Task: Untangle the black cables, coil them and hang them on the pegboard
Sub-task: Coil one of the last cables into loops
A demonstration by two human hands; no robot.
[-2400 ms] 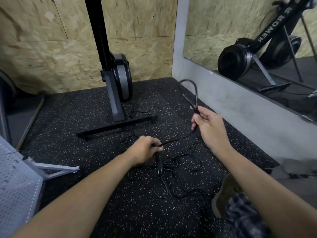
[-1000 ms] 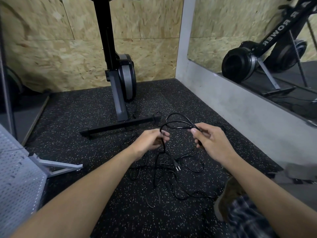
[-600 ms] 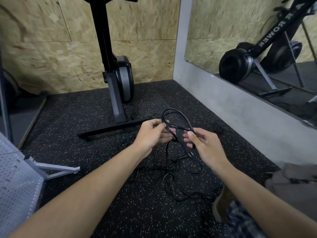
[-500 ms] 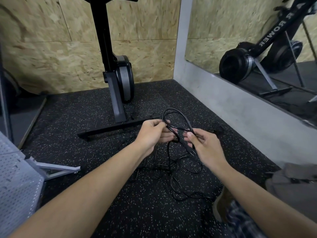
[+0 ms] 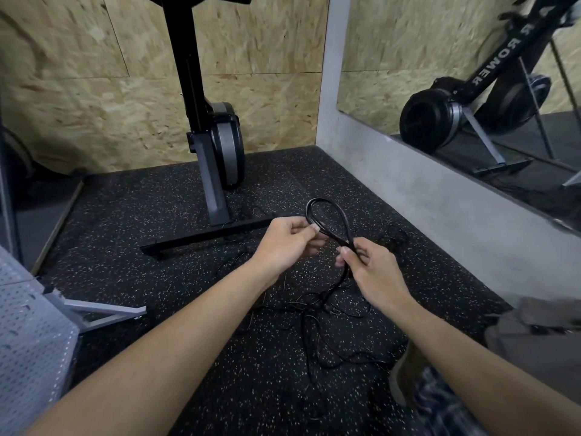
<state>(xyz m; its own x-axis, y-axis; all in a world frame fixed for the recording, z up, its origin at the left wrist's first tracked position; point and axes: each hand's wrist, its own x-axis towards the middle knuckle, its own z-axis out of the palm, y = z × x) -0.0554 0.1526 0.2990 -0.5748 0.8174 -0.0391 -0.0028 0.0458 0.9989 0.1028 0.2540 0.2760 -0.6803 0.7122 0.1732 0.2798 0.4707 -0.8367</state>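
**Cable loop held between both hands above the tangle**

A small loop of black cable (image 5: pixel 321 199) is held up in front of the person, above the speckled rubber floor (image 5: pixel 151 215). The loop's near strands are pinched between the thumb and curled fingers of the left hand (image 5: pixel 283 243). Just to the right, the gathered strands are gripped by the right hand (image 5: pixel 374 272), whose fingers are wrapped round them. From that grip the cable is seen dropping down to the floor.

Below and between the forearms, the remaining cables (image 5: pixel 314 313) are spread in a loose tangle on the floor, with thin strands trailing toward the person's shoe (image 5: pixel 401 382) at the lower right.

The pegboard (image 5: pixel 28 341), a pale perforated panel, is seen at the lower left edge, well apart from the cables, with its grey metal foot (image 5: pixel 103 313) laid on the floor.

Beyond the hands, an upright black rowing machine (image 5: pixel 220 146) is stood against a chipboard wall (image 5: pixel 78 89), its base bar close behind the left hand. A mirror (image 5: pixel 393 58) is mounted on the right-hand wall, and the machine is reflected in it.
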